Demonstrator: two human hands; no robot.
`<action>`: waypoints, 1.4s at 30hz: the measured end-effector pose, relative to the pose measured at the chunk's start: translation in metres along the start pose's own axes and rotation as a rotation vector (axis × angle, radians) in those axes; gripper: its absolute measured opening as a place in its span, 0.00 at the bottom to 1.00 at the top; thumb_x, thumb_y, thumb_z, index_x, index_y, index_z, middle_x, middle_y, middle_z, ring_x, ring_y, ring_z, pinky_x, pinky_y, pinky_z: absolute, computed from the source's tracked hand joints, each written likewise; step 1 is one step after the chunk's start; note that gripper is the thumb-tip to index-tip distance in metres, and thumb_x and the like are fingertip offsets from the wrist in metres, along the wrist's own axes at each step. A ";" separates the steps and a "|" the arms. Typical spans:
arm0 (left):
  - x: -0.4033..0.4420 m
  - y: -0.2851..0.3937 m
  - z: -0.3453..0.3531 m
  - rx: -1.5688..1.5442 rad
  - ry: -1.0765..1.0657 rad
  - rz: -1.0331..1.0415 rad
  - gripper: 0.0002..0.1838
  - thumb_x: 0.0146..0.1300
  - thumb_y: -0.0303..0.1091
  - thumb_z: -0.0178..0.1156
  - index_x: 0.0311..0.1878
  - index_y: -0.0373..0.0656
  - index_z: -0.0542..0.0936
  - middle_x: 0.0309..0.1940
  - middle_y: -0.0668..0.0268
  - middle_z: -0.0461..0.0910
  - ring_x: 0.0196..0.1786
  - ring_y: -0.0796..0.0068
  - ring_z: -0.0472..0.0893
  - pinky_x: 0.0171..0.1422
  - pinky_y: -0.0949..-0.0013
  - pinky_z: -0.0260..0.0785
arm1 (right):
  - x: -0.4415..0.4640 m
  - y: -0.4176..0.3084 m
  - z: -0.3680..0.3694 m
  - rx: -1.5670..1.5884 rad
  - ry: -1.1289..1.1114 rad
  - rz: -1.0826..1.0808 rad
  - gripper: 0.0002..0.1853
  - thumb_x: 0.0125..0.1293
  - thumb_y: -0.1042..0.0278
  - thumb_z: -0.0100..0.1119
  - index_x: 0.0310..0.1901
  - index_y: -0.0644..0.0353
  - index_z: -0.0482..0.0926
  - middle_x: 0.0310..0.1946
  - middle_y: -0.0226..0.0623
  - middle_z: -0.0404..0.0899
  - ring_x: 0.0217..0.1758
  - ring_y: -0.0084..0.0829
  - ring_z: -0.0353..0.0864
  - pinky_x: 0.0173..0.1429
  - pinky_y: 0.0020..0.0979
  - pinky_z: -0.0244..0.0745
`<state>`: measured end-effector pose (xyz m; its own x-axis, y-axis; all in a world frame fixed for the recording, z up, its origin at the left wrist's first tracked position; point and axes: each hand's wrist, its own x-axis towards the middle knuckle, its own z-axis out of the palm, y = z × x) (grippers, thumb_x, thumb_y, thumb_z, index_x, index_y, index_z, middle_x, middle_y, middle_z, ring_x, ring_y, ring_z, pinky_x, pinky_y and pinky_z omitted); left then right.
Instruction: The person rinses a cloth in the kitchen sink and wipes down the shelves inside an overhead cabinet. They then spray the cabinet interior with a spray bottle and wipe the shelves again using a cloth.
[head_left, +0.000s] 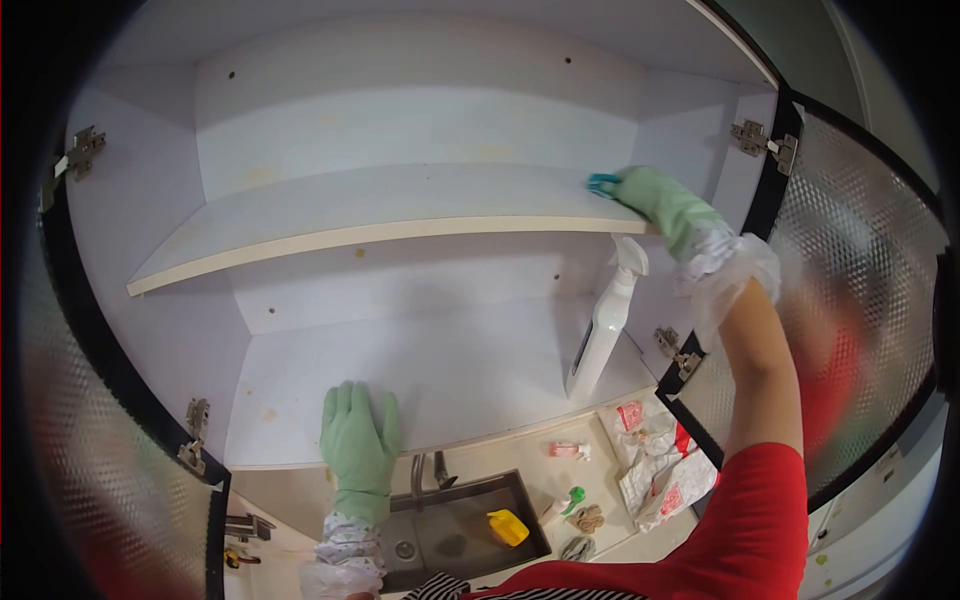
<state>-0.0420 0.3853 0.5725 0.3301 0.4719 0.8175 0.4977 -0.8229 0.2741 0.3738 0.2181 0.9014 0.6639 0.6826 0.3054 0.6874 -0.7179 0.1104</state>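
My right hand (640, 190), in a pale green rubber glove, presses a blue cloth (603, 185) onto the right end of the cabinet's upper shelf (400, 205). Its fingers are closed around the cloth, which shows only in part. Flat on the front of the cabinet's bottom board (450, 365) rests my gloved left hand (360, 435), fingers stretched out and nothing held. A white spray bottle (605, 325) stands on the bottom board at the right, below my right forearm. Faint yellowish stains mark the shelf and board.
Glass doors (850, 250) with metal hinges stand open on both sides. Below are a sink (420, 550) with a faucet (418, 475) and a yellow object (508, 528). Small bottles (568, 450), scrubbing pads (587, 518) and a red-and-white plastic bag (665, 465) lie on the counter.
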 end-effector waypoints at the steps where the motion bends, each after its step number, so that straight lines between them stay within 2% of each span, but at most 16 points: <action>1: -0.001 -0.001 0.000 0.002 0.002 0.003 0.19 0.73 0.41 0.69 0.53 0.32 0.84 0.54 0.44 0.85 0.61 0.34 0.82 0.65 0.45 0.78 | 0.010 -0.018 0.005 0.026 0.003 -0.066 0.31 0.81 0.34 0.57 0.60 0.55 0.91 0.58 0.51 0.91 0.59 0.54 0.89 0.68 0.49 0.79; 3: -0.001 0.000 0.000 0.002 0.015 0.010 0.18 0.73 0.41 0.69 0.52 0.32 0.84 0.53 0.44 0.85 0.60 0.34 0.82 0.65 0.44 0.78 | 0.035 -0.057 0.009 0.067 -0.002 -0.217 0.27 0.81 0.39 0.62 0.62 0.54 0.90 0.57 0.47 0.92 0.59 0.49 0.90 0.68 0.47 0.80; 6: 0.003 0.005 -0.007 0.033 -0.003 0.007 0.16 0.71 0.37 0.73 0.52 0.34 0.86 0.53 0.45 0.88 0.57 0.36 0.84 0.65 0.44 0.79 | 0.024 -0.085 0.007 0.480 0.037 -0.421 0.23 0.80 0.46 0.66 0.64 0.54 0.90 0.57 0.44 0.92 0.56 0.44 0.91 0.67 0.44 0.81; 8: 0.005 0.007 -0.012 0.013 -0.023 -0.003 0.16 0.71 0.37 0.72 0.52 0.34 0.86 0.52 0.44 0.88 0.57 0.34 0.84 0.66 0.44 0.79 | 0.023 -0.075 0.004 0.726 0.085 -0.298 0.23 0.80 0.47 0.66 0.66 0.53 0.89 0.57 0.43 0.92 0.54 0.41 0.90 0.66 0.43 0.82; 11: 0.002 0.003 -0.006 0.004 -0.024 0.001 0.18 0.73 0.40 0.70 0.51 0.32 0.84 0.53 0.44 0.86 0.59 0.33 0.83 0.66 0.43 0.77 | 0.017 -0.042 -0.033 0.775 0.153 0.078 0.27 0.81 0.47 0.65 0.71 0.56 0.86 0.59 0.45 0.91 0.54 0.40 0.90 0.63 0.43 0.84; 13: 0.001 0.001 -0.002 0.015 -0.003 0.002 0.18 0.73 0.40 0.70 0.51 0.32 0.84 0.54 0.44 0.86 0.60 0.31 0.82 0.66 0.43 0.77 | 0.055 0.027 -0.021 0.852 0.286 -0.022 0.30 0.81 0.45 0.64 0.73 0.58 0.83 0.60 0.45 0.91 0.54 0.43 0.91 0.62 0.43 0.85; 16: 0.002 0.002 -0.003 0.028 0.020 -0.002 0.16 0.72 0.38 0.71 0.51 0.33 0.84 0.54 0.44 0.87 0.59 0.30 0.83 0.67 0.43 0.78 | 0.051 0.059 -0.014 0.651 0.364 0.187 0.33 0.82 0.41 0.60 0.73 0.60 0.83 0.64 0.49 0.89 0.61 0.47 0.89 0.69 0.45 0.81; 19: 0.003 0.000 -0.003 0.020 -0.006 0.002 0.16 0.72 0.39 0.71 0.52 0.34 0.84 0.54 0.45 0.86 0.60 0.31 0.83 0.67 0.43 0.78 | 0.036 0.045 0.017 0.202 0.154 0.163 0.36 0.84 0.36 0.54 0.76 0.59 0.81 0.71 0.51 0.85 0.71 0.48 0.84 0.80 0.45 0.73; 20: 0.003 -0.001 -0.004 0.022 -0.018 0.004 0.16 0.72 0.39 0.71 0.52 0.34 0.84 0.54 0.46 0.86 0.60 0.32 0.83 0.67 0.44 0.78 | 0.034 0.040 0.023 0.108 0.080 0.146 0.36 0.84 0.36 0.54 0.76 0.59 0.81 0.71 0.51 0.85 0.72 0.48 0.83 0.80 0.45 0.72; 24: 0.006 0.000 -0.007 0.012 -0.042 -0.011 0.16 0.73 0.39 0.70 0.52 0.34 0.85 0.53 0.48 0.85 0.60 0.32 0.82 0.68 0.44 0.78 | 0.043 0.020 0.010 0.082 -0.106 0.011 0.36 0.83 0.35 0.54 0.75 0.58 0.82 0.71 0.50 0.85 0.73 0.49 0.82 0.81 0.46 0.71; 26: 0.002 -0.005 -0.001 0.004 -0.048 -0.005 0.20 0.74 0.43 0.68 0.53 0.31 0.84 0.55 0.45 0.84 0.62 0.29 0.81 0.69 0.42 0.76 | 0.049 -0.004 0.007 0.091 -0.134 -0.098 0.36 0.83 0.35 0.54 0.75 0.58 0.82 0.71 0.49 0.85 0.73 0.49 0.82 0.81 0.46 0.70; 31: -0.002 -0.011 0.003 0.013 -0.046 -0.010 0.24 0.75 0.46 0.67 0.54 0.28 0.85 0.55 0.43 0.85 0.62 0.28 0.81 0.70 0.40 0.75 | 0.055 -0.109 -0.001 0.260 -0.125 -0.482 0.36 0.82 0.34 0.54 0.75 0.57 0.82 0.72 0.48 0.85 0.75 0.49 0.81 0.82 0.47 0.69; 35: -0.004 -0.011 0.001 -0.027 -0.065 -0.038 0.24 0.75 0.46 0.67 0.52 0.28 0.85 0.54 0.41 0.85 0.62 0.28 0.81 0.70 0.40 0.75 | 0.023 -0.213 -0.021 0.444 -0.090 -0.727 0.36 0.82 0.35 0.55 0.75 0.56 0.82 0.71 0.47 0.85 0.76 0.48 0.80 0.82 0.46 0.69; 38: -0.005 -0.012 0.003 -0.027 -0.045 -0.050 0.24 0.75 0.47 0.67 0.50 0.28 0.86 0.54 0.41 0.85 0.62 0.28 0.81 0.71 0.41 0.75 | 0.015 -0.260 -0.018 0.579 -0.032 -0.897 0.28 0.83 0.44 0.59 0.73 0.54 0.85 0.68 0.43 0.87 0.67 0.40 0.84 0.76 0.41 0.75; 41: -0.006 -0.013 0.005 -0.016 -0.039 -0.046 0.24 0.76 0.47 0.66 0.49 0.28 0.85 0.53 0.41 0.85 0.63 0.29 0.81 0.72 0.42 0.74 | 0.002 -0.270 -0.023 0.724 -0.104 -0.969 0.21 0.83 0.55 0.62 0.70 0.51 0.88 0.57 0.34 0.91 0.49 0.29 0.85 0.59 0.32 0.82; 42: -0.006 -0.013 0.006 -0.011 -0.041 -0.044 0.24 0.76 0.47 0.66 0.48 0.28 0.85 0.53 0.41 0.85 0.63 0.30 0.81 0.72 0.42 0.74 | -0.005 -0.269 -0.028 0.762 -0.144 -0.899 0.20 0.82 0.58 0.62 0.69 0.50 0.88 0.53 0.32 0.91 0.44 0.26 0.83 0.53 0.30 0.81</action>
<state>-0.0463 0.3952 0.5607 0.3408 0.5203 0.7830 0.5036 -0.8043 0.3153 0.1767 0.4040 0.8968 -0.1529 0.9442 0.2918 0.8896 0.2601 -0.3754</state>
